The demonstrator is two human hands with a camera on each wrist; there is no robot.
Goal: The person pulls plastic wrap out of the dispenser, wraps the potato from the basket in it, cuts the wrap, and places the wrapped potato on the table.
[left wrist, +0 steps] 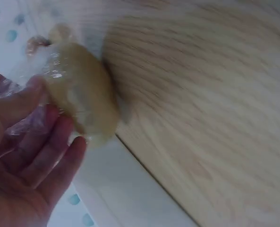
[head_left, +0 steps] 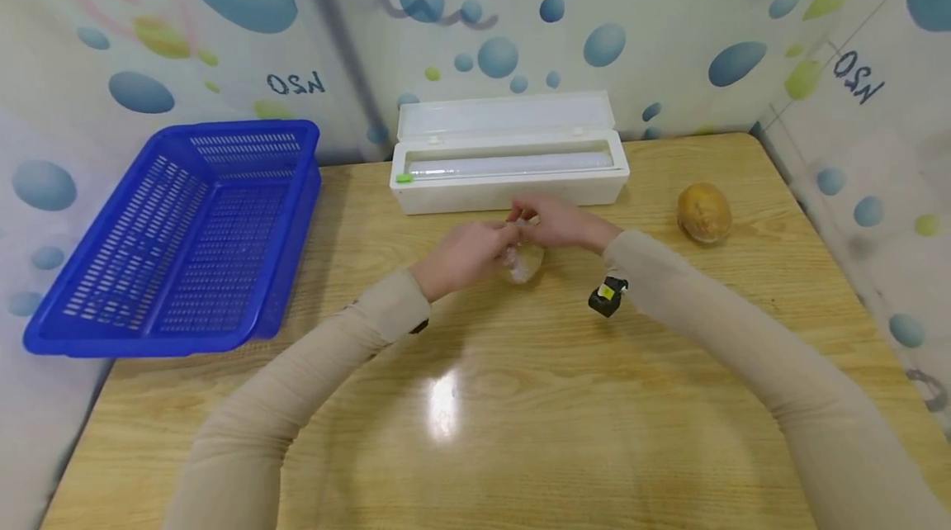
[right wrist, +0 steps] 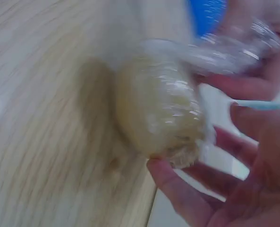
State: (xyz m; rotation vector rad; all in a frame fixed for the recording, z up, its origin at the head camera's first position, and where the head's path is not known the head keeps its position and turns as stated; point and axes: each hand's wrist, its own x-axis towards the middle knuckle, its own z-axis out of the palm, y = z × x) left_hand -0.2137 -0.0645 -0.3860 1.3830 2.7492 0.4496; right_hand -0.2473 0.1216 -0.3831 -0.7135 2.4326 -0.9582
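Observation:
Clear plastic film surrounds a yellowish rounded piece of produce, its kind blurred, near the white box. My left hand pinches the gathered film at one end of it. In the left wrist view, the other fingers of this left hand spread beside the produce. At the opposite end is my right hand. The right wrist view shows this right hand with loosely bent fingers, one fingertip touching the produce, and the thumb apart from it. From above, the hands mostly hide the produce.
Behind the hands stands a white film box, lid raised, with a roll inside. A blue basket is at the left. Another wrapped, orange-yellow round fruit sits at the right of the wooden table. A patterned wall borders the back.

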